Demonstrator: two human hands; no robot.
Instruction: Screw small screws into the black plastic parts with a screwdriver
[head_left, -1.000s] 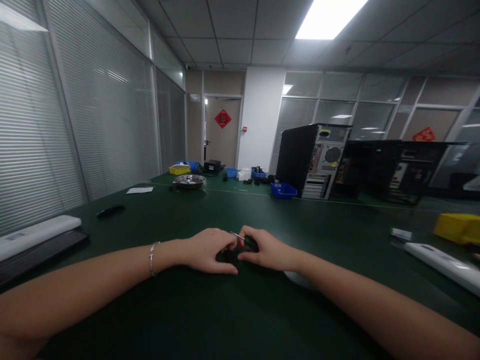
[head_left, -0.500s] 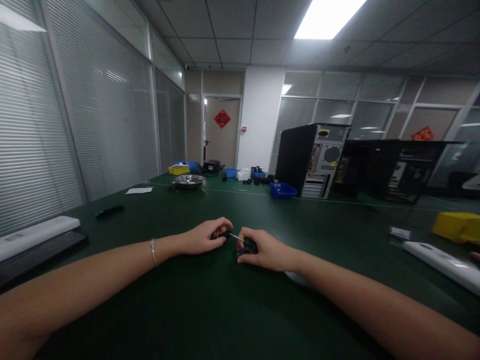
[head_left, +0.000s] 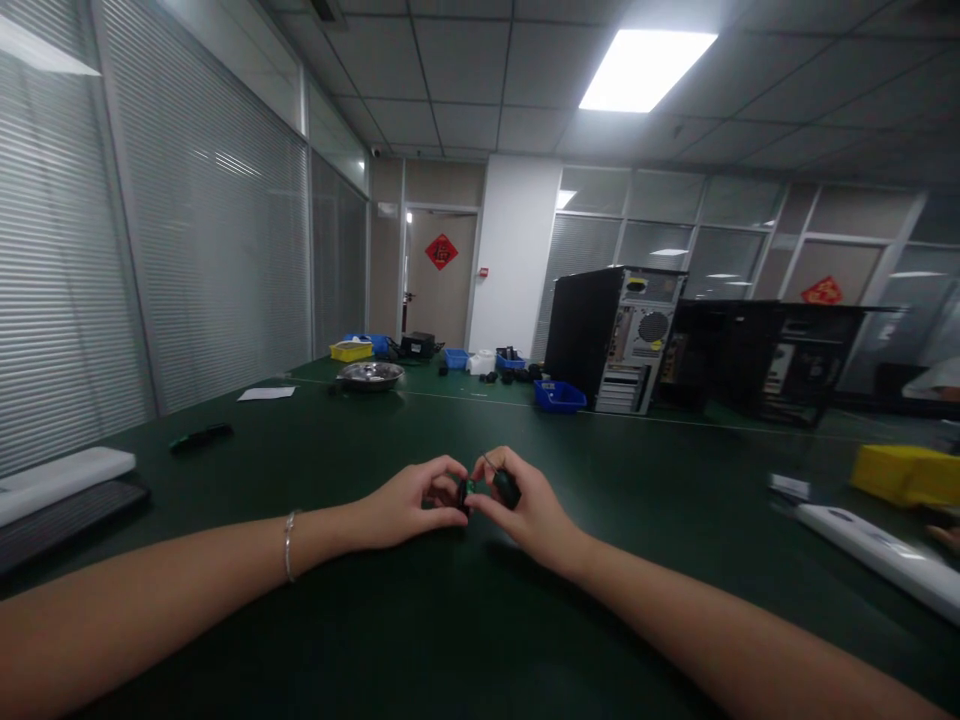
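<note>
Over the green table [head_left: 420, 630], my left hand [head_left: 416, 505] is closed, thumb and fingers pinching a small black part [head_left: 463, 495]. My right hand [head_left: 536, 510] meets it from the other side. A screwdriver with a dark handle [head_left: 506, 488] is tucked in that hand, its thin shaft pointing up and left past the fingers. Between its thumb and fingertips is a small green piece [head_left: 472, 488], like a circuit board, touching or very near the black part. Fingers hide most of both small pieces.
Upright on the right stands a black computer tower [head_left: 585, 330], with a blue bin [head_left: 559, 397] before it. A metal bowl [head_left: 371, 375] sits at back left. Keyboard [head_left: 67, 520] lies at left, yellow bin [head_left: 904, 475] at right. Another person's hand [head_left: 946, 535] shows at the right edge.
The screwdriver's shaft has turned from pointing at my left hand to pointing upward within my right hand. My hands have come together, with the green piece now at the black part.
</note>
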